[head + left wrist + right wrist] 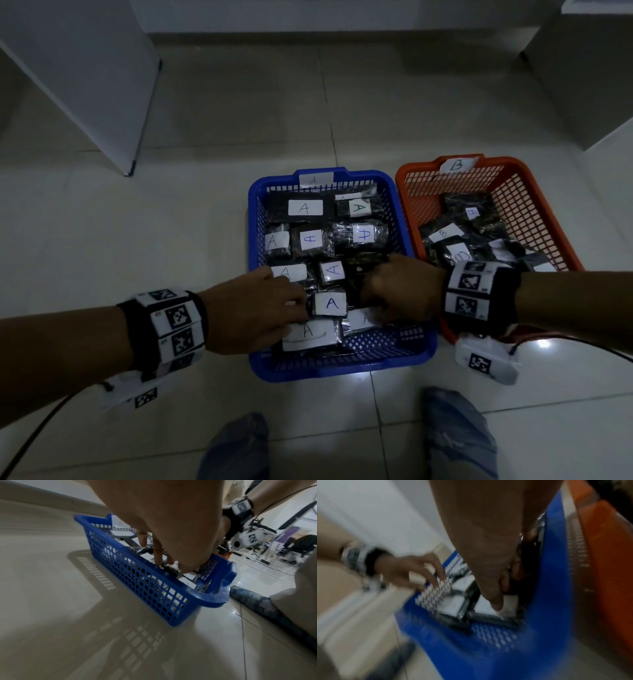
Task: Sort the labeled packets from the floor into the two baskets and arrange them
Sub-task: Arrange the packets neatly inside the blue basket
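From the head cam we've got both hands down in the blue basket (416, 346) on the floor: left hand (255, 308) with fingers reaching down onto the near-left A packets (306, 331), right hand (399, 291) on the near-right ones. The orange basket (534, 219) sits just right, holding B packets (445, 233).

Left wrist cam: fingers (158, 555) curl around a dark packet.

Right wrist cam is blurry: a fingertip (496, 605) presses a white label, grip we can't tell.
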### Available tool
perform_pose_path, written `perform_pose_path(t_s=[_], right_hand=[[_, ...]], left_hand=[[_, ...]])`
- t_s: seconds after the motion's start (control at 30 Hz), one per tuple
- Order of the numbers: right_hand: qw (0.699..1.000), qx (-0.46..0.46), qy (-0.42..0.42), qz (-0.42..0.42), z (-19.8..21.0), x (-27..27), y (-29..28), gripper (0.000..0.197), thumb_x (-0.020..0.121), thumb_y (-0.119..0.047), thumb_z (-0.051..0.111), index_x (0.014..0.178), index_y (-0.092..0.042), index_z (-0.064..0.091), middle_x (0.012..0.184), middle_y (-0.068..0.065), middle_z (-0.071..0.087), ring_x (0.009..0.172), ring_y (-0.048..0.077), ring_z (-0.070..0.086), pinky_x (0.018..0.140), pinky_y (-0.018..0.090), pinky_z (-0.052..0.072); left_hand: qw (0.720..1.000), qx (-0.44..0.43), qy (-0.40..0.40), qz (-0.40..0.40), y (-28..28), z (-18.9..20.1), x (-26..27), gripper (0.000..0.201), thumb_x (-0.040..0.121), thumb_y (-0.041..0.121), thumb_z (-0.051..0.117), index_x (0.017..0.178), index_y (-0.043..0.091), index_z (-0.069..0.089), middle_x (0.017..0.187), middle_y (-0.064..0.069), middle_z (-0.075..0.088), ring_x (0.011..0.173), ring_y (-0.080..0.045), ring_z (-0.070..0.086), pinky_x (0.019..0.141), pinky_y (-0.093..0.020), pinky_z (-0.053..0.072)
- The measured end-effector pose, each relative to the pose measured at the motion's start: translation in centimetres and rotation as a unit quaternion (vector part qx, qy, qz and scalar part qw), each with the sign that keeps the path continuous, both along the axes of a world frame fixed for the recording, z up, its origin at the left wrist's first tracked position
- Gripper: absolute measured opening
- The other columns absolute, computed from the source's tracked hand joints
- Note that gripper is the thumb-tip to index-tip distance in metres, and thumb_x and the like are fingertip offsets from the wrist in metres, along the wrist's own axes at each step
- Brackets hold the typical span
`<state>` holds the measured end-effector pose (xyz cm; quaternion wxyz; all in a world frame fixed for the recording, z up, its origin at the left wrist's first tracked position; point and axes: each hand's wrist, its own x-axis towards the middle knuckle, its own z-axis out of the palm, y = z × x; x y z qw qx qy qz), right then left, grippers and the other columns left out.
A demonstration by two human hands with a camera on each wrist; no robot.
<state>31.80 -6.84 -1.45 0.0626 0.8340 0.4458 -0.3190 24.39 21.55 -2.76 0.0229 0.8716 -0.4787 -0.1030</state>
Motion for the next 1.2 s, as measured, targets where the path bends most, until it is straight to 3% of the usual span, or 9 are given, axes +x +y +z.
perform_pose_path(t_s=[0.13, 0.37, 0.53, 0.67, 0.77, 0.9, 0.97, 1.1, 1.2], right_hand=[[0.991, -0.040, -0.098, 0.085, -0.9, -0.9, 0.3, 0.046, 0.085, -0.054, 0.065, 0.123, -0.029, 0.063, 0.124, -0.004, 0.063, 0.119, 0.021, 0.055, 0.098, 0.042, 0.033], [0.986, -0.060, -0.139, 0.075, -2.3, -0.8, -0.6, 0.083, 0.072, -0.071, 0.067, 0.135, -0.019, 0.052, 0.131, 0.005, 0.062, 0.121, 0.027, 0.054, 0.104, 0.044, 0.027], [0.997, -0.025, -0.068, 0.010, -1.2, -0.4, -1.0, 0.062, 0.081, -0.066, 0.063, 0.130, -0.029, 0.055, 0.122, -0.003, 0.066, 0.113, 0.019, 0.060, 0.100, 0.038, 0.027], [0.998, -0.045, -0.033, 0.001, -0.1, 0.3, -0.8, 0.025, 0.091, -0.051, 0.056, 0.096, -0.029, 0.067, 0.097, -0.007, 0.070, 0.094, 0.017, 0.064, 0.094, 0.038, 0.026], [0.997, -0.057, -0.051, 0.009, 0.7, 0.8, -0.6, 0.023, 0.091, -0.046, 0.053, 0.083, -0.025, 0.062, 0.084, -0.008, 0.064, 0.083, 0.017, 0.062, 0.098, 0.042, 0.030], [0.995, -0.055, -0.074, 0.024, 1.8, 1.6, -0.5, 0.031, 0.090, -0.045, 0.052, 0.083, -0.019, 0.067, 0.078, -0.005, 0.067, 0.077, 0.016, 0.063, 0.103, 0.051, 0.034], [0.997, -0.052, -0.050, 0.027, 2.6, 1.8, -0.5, 0.031, 0.090, -0.042, 0.052, 0.082, -0.017, 0.067, 0.078, -0.003, 0.068, 0.077, 0.017, 0.063, 0.106, 0.048, 0.035], [1.000, 0.011, 0.009, -0.022, 5.5, 1.9, -0.8, 0.026, 0.091, -0.042, 0.053, 0.080, -0.021, 0.064, 0.076, -0.008, 0.064, 0.069, 0.012, 0.062, 0.074, 0.038, 0.056], [0.992, 0.065, 0.101, -0.050, 6.5, 1.4, -1.0, 0.022, 0.096, -0.037, 0.054, 0.102, -0.027, 0.073, 0.090, -0.010, 0.067, 0.078, 0.007, 0.064, 0.071, 0.033, 0.056]], left_hand=[[0.999, 0.020, -0.004, -0.036, -0.8, -0.4, 0.2, 0.041, 0.101, 0.045, 0.033, 0.138, 0.034, 0.048, 0.148, 0.004, 0.045, 0.120, -0.018, 0.053, 0.089, -0.039, 0.050], [0.997, 0.046, -0.039, -0.046, -0.7, -1.0, 0.3, 0.044, 0.093, 0.050, 0.053, 0.133, 0.031, 0.053, 0.138, 0.002, 0.054, 0.109, -0.019, 0.058, 0.083, -0.037, 0.050], [0.996, 0.048, -0.050, -0.047, -0.8, -0.9, 0.2, 0.050, 0.087, 0.052, 0.056, 0.130, 0.027, 0.059, 0.135, -0.001, 0.057, 0.109, -0.020, 0.059, 0.082, -0.039, 0.051], [0.997, 0.050, -0.043, -0.048, -0.7, -1.1, 0.1, 0.051, 0.085, 0.052, 0.060, 0.129, 0.026, 0.059, 0.135, -0.002, 0.056, 0.109, -0.020, 0.060, 0.081, -0.039, 0.051], [0.997, 0.062, -0.034, -0.043, -0.6, -1.3, 0.0, 0.052, 0.085, 0.052, 0.060, 0.129, 0.025, 0.059, 0.137, -0.003, 0.054, 0.110, -0.021, 0.060, 0.081, -0.040, 0.051], [0.997, 0.063, -0.022, -0.039, -0.6, -1.3, -0.1, 0.052, 0.085, 0.051, 0.060, 0.130, 0.025, 0.059, 0.138, -0.002, 0.053, 0.110, -0.020, 0.061, 0.081, -0.040, 0.050], [0.997, 0.060, -0.019, -0.040, -0.5, -1.3, 0.1, 0.053, 0.084, 0.052, 0.062, 0.130, 0.026, 0.059, 0.138, -0.001, 0.055, 0.109, -0.019, 0.062, 0.081, -0.039, 0.051], [0.997, 0.066, -0.010, -0.035, -0.4, -1.3, 0.3, 0.057, 0.082, 0.052, 0.064, 0.133, 0.028, 0.058, 0.138, 0.002, 0.055, 0.109, -0.018, 0.061, 0.082, -0.039, 0.050], [0.996, 0.085, 0.008, -0.023, -0.5, -1.1, 0.3, 0.058, 0.085, 0.052, 0.058, 0.137, 0.027, 0.054, 0.143, 0.002, 0.052, 0.114, -0.019, 0.058, 0.086, -0.041, 0.048]])
